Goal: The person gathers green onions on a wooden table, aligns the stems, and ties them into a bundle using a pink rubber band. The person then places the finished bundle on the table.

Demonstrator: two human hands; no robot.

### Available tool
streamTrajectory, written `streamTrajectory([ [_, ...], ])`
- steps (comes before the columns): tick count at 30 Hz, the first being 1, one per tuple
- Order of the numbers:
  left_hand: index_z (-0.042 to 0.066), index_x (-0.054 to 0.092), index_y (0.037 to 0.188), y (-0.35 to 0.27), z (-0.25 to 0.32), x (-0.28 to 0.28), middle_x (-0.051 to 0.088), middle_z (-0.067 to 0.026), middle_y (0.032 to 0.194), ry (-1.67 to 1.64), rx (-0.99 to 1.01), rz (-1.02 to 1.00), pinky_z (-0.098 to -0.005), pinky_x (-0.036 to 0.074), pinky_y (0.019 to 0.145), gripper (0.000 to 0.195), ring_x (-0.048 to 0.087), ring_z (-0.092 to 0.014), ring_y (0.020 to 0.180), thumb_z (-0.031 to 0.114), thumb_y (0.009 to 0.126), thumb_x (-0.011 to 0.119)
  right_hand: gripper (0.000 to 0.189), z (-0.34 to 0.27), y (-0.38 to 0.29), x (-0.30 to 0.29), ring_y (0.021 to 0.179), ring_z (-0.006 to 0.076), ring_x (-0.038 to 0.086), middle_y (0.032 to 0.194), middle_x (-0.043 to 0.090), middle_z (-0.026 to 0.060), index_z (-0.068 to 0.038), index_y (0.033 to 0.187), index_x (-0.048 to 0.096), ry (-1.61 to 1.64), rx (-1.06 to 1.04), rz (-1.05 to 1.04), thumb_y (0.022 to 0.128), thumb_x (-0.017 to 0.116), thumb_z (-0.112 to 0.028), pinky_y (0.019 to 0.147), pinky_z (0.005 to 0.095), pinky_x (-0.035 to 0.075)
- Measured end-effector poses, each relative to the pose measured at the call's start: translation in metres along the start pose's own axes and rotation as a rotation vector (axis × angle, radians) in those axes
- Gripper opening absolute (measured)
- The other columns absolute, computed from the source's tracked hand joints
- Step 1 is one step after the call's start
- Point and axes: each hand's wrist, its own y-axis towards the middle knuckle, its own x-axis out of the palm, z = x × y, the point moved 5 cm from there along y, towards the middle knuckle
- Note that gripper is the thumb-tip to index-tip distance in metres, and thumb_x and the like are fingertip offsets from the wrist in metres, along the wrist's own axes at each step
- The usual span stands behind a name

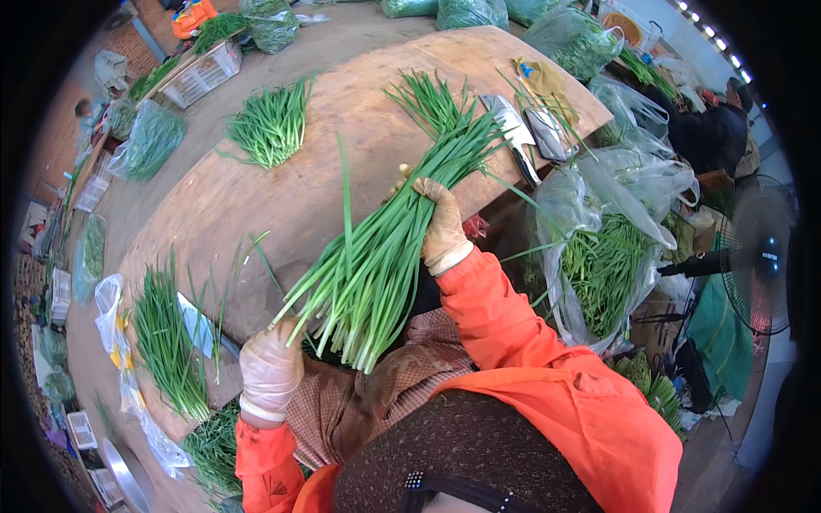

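My right hand (442, 215), in a tan glove, is closed round the middle of a large bunch of garlic chives (385, 250). The pale stem ends point down towards my lap, the green tips up and to the right. At the lower left of the bunch, my gloved left hand (272, 365) touches the stem ends; whether its fingers pinch a stem is hidden. Beyond the bunch lies a smaller pile of chives (430, 102) on the wooden table (359, 115). Another bundle (272, 125) rests farther left, and loose chives (170, 340) lie at the table's near left.
Two cleavers (510, 122) (544, 131) and a brown glove (545, 80) lie at the table's right end. Open plastic bags of chives (603, 276) stand at the right, near a black fan (760, 256). A blue-white blade-like sheet (195, 324) lies at left. A person (712, 128) sits at far right.
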Motion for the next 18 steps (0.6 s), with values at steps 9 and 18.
streamTrajectory([
  [9, 0.009, 0.065, 0.100, -0.072, -0.079, -0.014, 0.067, -0.0151, 0.075, -0.093, -0.456, -0.095, -0.0454, 0.049, 0.058, 0.012, 0.065, -0.035, 0.064, 0.008, 0.092, 0.058, 0.040, -0.022, -0.003, 0.005, 0.087, 0.0279, 0.063, 0.092, 0.063, 0.0111, -0.004, 0.121, 0.058, 0.050, -0.078, -0.092, 0.083, 0.063, -0.013, 0.088, 0.0458, 0.052],
  [18, 0.004, 0.061, 0.123, -0.056, -0.052, -0.040, 0.055, -0.0210, 0.130, -0.108, -0.401, 0.126, -0.0426, 0.044, 0.101, 0.037, 0.055, -0.038, 0.119, -0.002, 0.086, 0.056, 0.044, -0.030, -0.012, 0.026, 0.090, 0.0224, 0.061, 0.090, 0.062, 0.0044, -0.009, 0.119, 0.060, 0.115, -0.095, -0.370, 0.076, 0.069, -0.014, 0.097, 0.0434, 0.046],
])
